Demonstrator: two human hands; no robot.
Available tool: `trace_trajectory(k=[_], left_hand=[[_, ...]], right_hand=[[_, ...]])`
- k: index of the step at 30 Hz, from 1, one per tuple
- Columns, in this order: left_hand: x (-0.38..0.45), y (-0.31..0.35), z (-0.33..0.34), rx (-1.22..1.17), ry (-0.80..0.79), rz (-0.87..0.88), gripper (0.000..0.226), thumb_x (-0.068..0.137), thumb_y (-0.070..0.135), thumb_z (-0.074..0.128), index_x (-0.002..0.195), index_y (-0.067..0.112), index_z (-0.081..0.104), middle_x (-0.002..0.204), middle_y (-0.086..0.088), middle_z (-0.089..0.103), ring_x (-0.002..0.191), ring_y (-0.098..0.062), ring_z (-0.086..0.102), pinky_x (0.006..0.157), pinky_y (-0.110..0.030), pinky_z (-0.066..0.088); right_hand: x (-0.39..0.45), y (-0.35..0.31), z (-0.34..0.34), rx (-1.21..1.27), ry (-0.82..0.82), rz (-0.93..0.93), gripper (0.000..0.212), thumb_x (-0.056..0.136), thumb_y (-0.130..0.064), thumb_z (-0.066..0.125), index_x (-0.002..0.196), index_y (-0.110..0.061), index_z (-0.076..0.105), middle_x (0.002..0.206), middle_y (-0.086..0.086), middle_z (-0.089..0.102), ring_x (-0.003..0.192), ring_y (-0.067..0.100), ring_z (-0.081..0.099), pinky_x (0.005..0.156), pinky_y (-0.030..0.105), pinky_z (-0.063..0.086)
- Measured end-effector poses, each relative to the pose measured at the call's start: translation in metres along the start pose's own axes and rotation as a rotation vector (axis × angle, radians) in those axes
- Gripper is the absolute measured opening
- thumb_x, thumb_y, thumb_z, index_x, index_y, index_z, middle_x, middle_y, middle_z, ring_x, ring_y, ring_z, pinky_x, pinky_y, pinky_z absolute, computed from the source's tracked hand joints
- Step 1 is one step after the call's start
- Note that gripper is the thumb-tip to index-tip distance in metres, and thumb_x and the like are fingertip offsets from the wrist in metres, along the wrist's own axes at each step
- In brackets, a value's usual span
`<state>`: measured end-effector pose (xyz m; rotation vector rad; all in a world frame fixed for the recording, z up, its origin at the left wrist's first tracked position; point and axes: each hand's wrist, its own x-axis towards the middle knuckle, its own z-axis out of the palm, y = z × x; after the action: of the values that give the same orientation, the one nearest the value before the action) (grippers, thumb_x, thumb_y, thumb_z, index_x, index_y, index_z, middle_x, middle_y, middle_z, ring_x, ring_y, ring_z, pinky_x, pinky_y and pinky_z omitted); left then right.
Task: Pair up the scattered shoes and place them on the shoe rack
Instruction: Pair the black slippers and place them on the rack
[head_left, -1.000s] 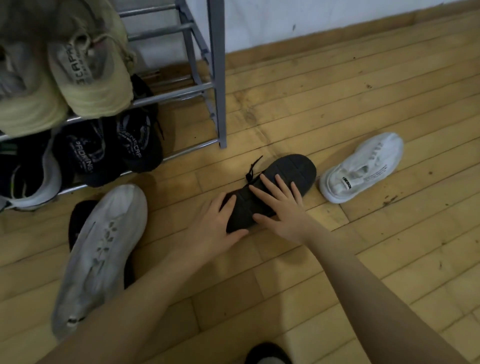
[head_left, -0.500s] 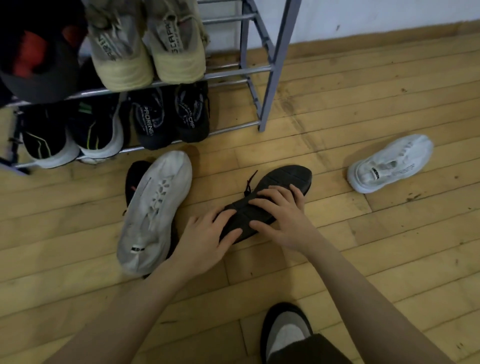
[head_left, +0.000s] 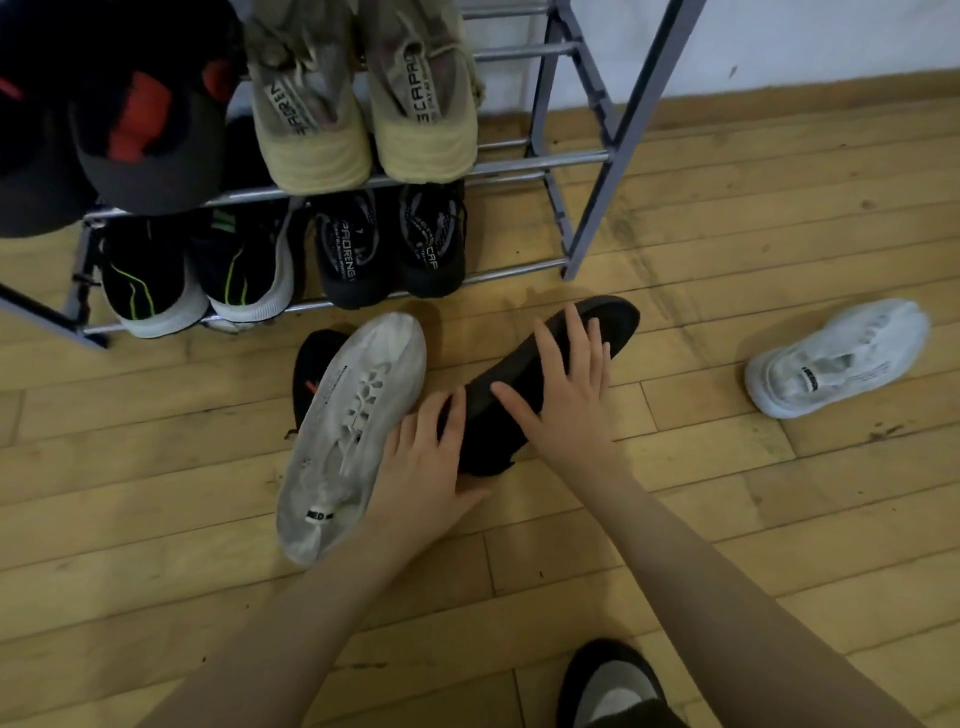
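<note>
A black shoe (head_left: 597, 327) lies sole-up on the wooden floor in front of the shoe rack (head_left: 587, 218). My left hand (head_left: 423, 470) grips its heel end. My right hand (head_left: 566, 400) lies over its middle with fingers spread and the thumb along its side. Just to the left, a white shoe (head_left: 353, 415) lies sole-up, touching my left hand and resting on top of a second black shoe (head_left: 314, 366) with a red mark. Another white shoe (head_left: 836, 358) lies upright on the floor far to the right, apart from both hands.
The rack's lower shelf holds a black-and-white pair (head_left: 197, 280) and a black pair (head_left: 389, 249). A beige pair (head_left: 363, 109) and a dark shoe with red (head_left: 140, 119) sit above. The right part of both shelves is bare. My slippered foot (head_left: 608, 680) is at the bottom.
The black shoe has swung so its toe points more toward the rack, with both hands staying on it. The view has shifted left, bringing more of the rack into sight.
</note>
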<state>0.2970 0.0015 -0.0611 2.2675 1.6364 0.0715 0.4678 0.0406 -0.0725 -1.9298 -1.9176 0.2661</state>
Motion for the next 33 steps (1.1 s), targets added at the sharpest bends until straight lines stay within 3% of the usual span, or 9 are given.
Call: trace_trajectory(k=[2,5,9,12,16,19,25,30,33], left_hand=[[0.007,0.002,0.002,0.053,0.002,-0.035,0.102,0.076,0.046,0.068,0.147,0.008,0.005,0.145,-0.014,0.024,0.129,-0.032,0.032,0.108,-0.041,0.027],[0.016,0.004,0.002,0.021,0.045,-0.071,0.091,0.08,0.033,0.065,0.147,0.008,0.009,0.141,-0.017,0.034,0.123,-0.035,0.041,0.104,-0.043,0.033],[0.01,0.019,0.01,-0.061,0.058,-0.09,0.095,0.069,0.054,0.065,0.142,0.009,0.024,0.108,-0.013,0.063,0.094,-0.032,0.06,0.081,-0.041,0.046],[0.002,0.039,0.027,-0.079,0.086,-0.157,0.096,0.064,0.059,0.068,0.136,0.008,0.03,0.098,-0.013,0.067,0.084,-0.031,0.063,0.075,-0.039,0.048],[-0.008,0.049,0.042,-0.042,0.041,-0.178,0.096,0.07,0.071,0.057,0.139,0.011,0.029,0.107,-0.01,0.066,0.091,-0.03,0.061,0.084,-0.041,0.042],[-0.013,0.046,0.039,-0.011,0.053,-0.142,0.093,0.072,0.07,0.056,0.14,0.012,0.029,0.113,-0.008,0.065,0.097,-0.029,0.058,0.087,-0.042,0.039],[-0.02,0.021,0.001,0.054,0.223,-0.007,0.074,0.072,0.052,0.067,0.127,0.007,0.049,0.114,-0.014,0.062,0.104,-0.032,0.057,0.087,-0.043,0.045],[-0.03,-0.014,-0.03,0.078,0.323,-0.119,0.062,0.078,0.039,0.066,0.128,0.007,0.048,0.128,-0.02,0.054,0.114,-0.039,0.051,0.091,-0.05,0.043],[-0.036,-0.042,-0.042,0.085,0.293,-0.219,0.07,0.076,0.045,0.065,0.133,0.01,0.044,0.134,-0.024,0.046,0.112,-0.045,0.05,0.091,-0.053,0.04]], right_hand=[[-0.007,0.002,0.001,-0.005,-0.056,0.068,0.07,0.088,-0.065,0.034,0.145,-0.028,0.022,0.156,0.01,0.014,0.144,0.033,0.006,0.115,0.049,0.006],[-0.016,0.002,0.004,0.07,-0.195,0.143,0.063,0.089,-0.064,0.029,0.145,-0.045,0.008,0.157,0.005,0.012,0.143,0.03,0.01,0.113,0.048,0.015],[-0.028,0.006,0.005,0.086,-0.208,0.174,0.056,0.091,-0.06,0.029,0.143,-0.047,0.013,0.156,0.003,0.015,0.141,0.029,0.016,0.112,0.048,0.021],[-0.044,0.016,0.002,0.183,-0.23,0.219,0.054,0.092,-0.058,0.033,0.143,-0.047,0.018,0.156,-0.001,0.015,0.14,0.025,0.021,0.111,0.049,0.027],[-0.059,0.029,0.001,0.127,-0.303,0.169,0.049,0.094,-0.055,0.032,0.142,-0.047,0.024,0.158,-0.005,0.008,0.14,0.022,0.022,0.113,0.045,0.016],[-0.062,0.029,0.0,0.045,-0.326,0.153,0.049,0.095,-0.055,0.029,0.142,-0.044,0.024,0.158,-0.005,0.007,0.14,0.024,0.021,0.112,0.045,0.013],[-0.049,0.0,-0.012,0.039,-0.16,0.146,0.047,0.096,-0.044,0.037,0.142,-0.034,0.033,0.154,0.002,0.024,0.14,0.025,0.017,0.112,0.042,0.01],[-0.037,-0.04,-0.004,0.127,-0.191,-0.006,0.042,0.097,-0.037,0.04,0.138,-0.029,0.039,0.148,0.002,0.034,0.133,0.022,0.03,0.104,0.032,0.008],[-0.029,-0.062,0.01,0.138,-0.258,-0.071,0.041,0.096,-0.038,0.038,0.137,-0.03,0.039,0.143,0.001,0.04,0.128,0.02,0.036,0.102,0.033,0.011]])
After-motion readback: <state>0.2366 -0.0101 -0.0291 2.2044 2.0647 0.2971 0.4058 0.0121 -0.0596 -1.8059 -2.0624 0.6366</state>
